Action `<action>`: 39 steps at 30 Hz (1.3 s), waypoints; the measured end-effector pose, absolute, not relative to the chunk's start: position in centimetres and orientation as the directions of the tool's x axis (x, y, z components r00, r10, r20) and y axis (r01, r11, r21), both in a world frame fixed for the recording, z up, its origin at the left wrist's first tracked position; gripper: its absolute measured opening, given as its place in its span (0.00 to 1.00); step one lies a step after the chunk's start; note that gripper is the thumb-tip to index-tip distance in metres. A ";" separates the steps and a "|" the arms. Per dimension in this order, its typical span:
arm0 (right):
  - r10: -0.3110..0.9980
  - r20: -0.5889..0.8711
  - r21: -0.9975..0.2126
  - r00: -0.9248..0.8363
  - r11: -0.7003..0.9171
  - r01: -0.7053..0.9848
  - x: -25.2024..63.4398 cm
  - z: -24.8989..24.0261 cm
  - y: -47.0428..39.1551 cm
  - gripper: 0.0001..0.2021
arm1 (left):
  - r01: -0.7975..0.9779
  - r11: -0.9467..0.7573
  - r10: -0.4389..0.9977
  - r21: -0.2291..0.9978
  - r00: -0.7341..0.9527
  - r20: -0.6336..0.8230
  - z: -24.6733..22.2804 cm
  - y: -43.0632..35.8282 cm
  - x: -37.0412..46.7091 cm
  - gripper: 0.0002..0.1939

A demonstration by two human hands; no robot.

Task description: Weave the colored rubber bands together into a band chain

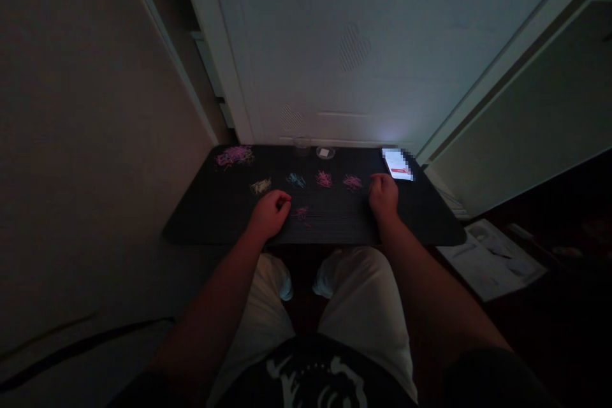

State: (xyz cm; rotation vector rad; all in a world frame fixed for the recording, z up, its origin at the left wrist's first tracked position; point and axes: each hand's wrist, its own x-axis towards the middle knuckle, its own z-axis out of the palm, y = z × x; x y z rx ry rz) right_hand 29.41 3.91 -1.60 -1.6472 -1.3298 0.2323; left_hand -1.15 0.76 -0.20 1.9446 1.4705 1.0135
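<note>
On the dark table my left hand rests with its fingers curled together, beside a small scatter of pinkish strips; anything in its grasp is too small to make out. My right hand is closed near the right side, below a lit phone, its fingertips hiding whatever they may pinch. Between and above the hands lie small piles: pale yellow, blue, pink-red and pink-purple. A larger mixed pile sits at the back left.
A clear container and a round clear lid with a white square stand at the table's back edge. Behind is a white door. Printed sheets lie lower at the right. My knees are below the front edge.
</note>
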 end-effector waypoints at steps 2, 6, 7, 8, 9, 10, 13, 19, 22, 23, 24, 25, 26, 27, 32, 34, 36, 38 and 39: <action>0.841 0.390 -0.752 0.375 0.056 0.657 29.1 -1.3 3.5 0.16 | 0.655 -0.297 0.948 0.694 0.118 0.295 -0.2 0.7 -1.1 0.09; 0.908 0.340 -0.691 0.243 0.066 0.720 28.0 -0.7 2.4 0.13 | 0.743 -0.294 0.939 0.601 0.108 0.326 -0.3 0.9 -1.1 0.08; 0.928 0.311 -0.688 0.203 0.073 0.722 27.7 -0.6 2.0 0.12 | 0.756 -0.308 0.936 0.578 0.131 0.327 -0.4 0.9 -1.1 0.08; 0.947 0.271 -0.700 0.170 0.073 0.710 27.4 -0.5 1.7 0.12 | 0.765 -0.326 0.932 0.555 0.160 0.327 -0.4 0.8 -1.0 0.07; 0.964 0.225 -0.719 0.144 0.064 0.692 27.1 -0.5 1.3 0.12 | 0.771 -0.345 0.927 0.536 0.190 0.324 -0.4 0.7 -1.0 0.08; 0.975 0.186 -0.734 0.125 0.053 0.677 26.9 -0.5 0.9 0.12 | 0.773 -0.364 0.922 0.520 0.220 0.318 -0.4 0.6 -0.9 0.08; 0.985 0.154 -0.691 0.078 0.051 0.721 25.9 -0.5 -0.5 0.10 | 0.765 -0.410 0.909 0.497 0.296 0.295 -0.1 0.2 -0.7 0.10; 0.994 0.056 -0.505 -0.098 0.113 0.856 22.3 0.3 -3.1 0.10 | 0.755 -0.451 0.893 0.477 0.376 0.248 0.4 -0.2 -0.6 0.11; 0.979 0.048 -0.485 -0.198 0.196 0.852 20.0 0.7 -2.9 0.14 | 0.753 -0.457 0.889 0.473 0.382 0.251 0.1 0.0 -0.6 0.10; 0.971 0.048 -0.481 -0.232 0.226 0.847 19.3 0.8 -2.6 0.15 | 0.752 -0.459 0.889 0.473 0.383 0.253 0.0 0.0 -0.6 0.10; 0.966 0.046 -0.480 -0.253 0.244 0.843 18.7 0.9 -2.2 0.15 | 0.752 -0.459 0.888 0.472 0.383 0.254 0.0 0.1 -0.6 0.10; 0.962 0.047 -0.476 -0.270 0.259 0.840 18.2 1.0 -1.6 0.15 | 0.754 -0.459 0.888 0.471 0.383 0.253 -0.1 0.1 -0.7 0.10; 0.959 0.050 -0.470 -0.278 0.268 0.841 17.8 1.0 -1.1 0.15 | 0.756 -0.458 0.889 0.468 0.382 0.252 -0.1 0.1 -0.7 0.10; 0.955 0.047 -0.465 -0.292 0.279 0.840 17.4 1.1 -0.5 0.13 | 0.758 -0.457 0.889 0.466 0.383 0.251 -0.1 0.1 -0.7 0.09; 0.930 0.017 -0.500 -0.367 0.326 0.802 17.0 1.1 1.7 0.05 | 0.771 -0.449 0.894 0.452 0.383 0.234 0.1 0.0 -0.8 0.09; 0.922 0.011 -0.525 -0.387 0.335 0.783 17.2 0.9 2.0 0.04 | 0.774 -0.449 0.893 0.446 0.386 0.230 0.1 0.0 -0.8 0.10; 0.917 0.020 -0.546 -0.399 0.345 0.764 17.5 0.7 2.0 0.04 | 0.776 -0.447 0.895 0.445 0.387 0.224 0.2 -0.1 -0.8 0.10; 0.914 0.038 -0.575 -0.404 0.351 0.739 17.8 0.5 1.9 0.04 | 0.776 -0.447 0.895 0.445 0.389 0.220 0.3 -0.2 -0.8 0.10; 0.915 0.049 -0.594 -0.401 0.349 0.725 17.9 0.4 1.8 0.05 | 0.774 -0.451 0.893 0.445 0.393 0.220 0.3 -0.2 -0.8 0.10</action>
